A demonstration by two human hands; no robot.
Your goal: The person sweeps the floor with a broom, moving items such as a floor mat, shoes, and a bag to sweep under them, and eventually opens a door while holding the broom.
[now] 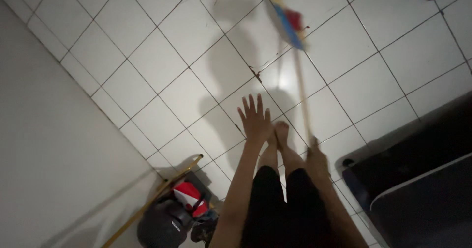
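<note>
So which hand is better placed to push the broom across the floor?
Probably the right hand: it is closed around the broom stick. The left hand is open, fingers spread, holding nothing.

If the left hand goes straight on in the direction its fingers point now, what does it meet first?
Probably nothing close: the left hand is open, fingers pointing forward over the white tiled floor. Only bare tiles lie ahead; the broom stays off to its right. Depth is unclear.

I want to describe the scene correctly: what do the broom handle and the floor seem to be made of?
Broom handle: probably wood or bamboo, pale tan and matt; motion blur leaves it open. Floor: glazed white ceramic tiles, judging by the square grid of dark grout lines and the soft glare.
</note>
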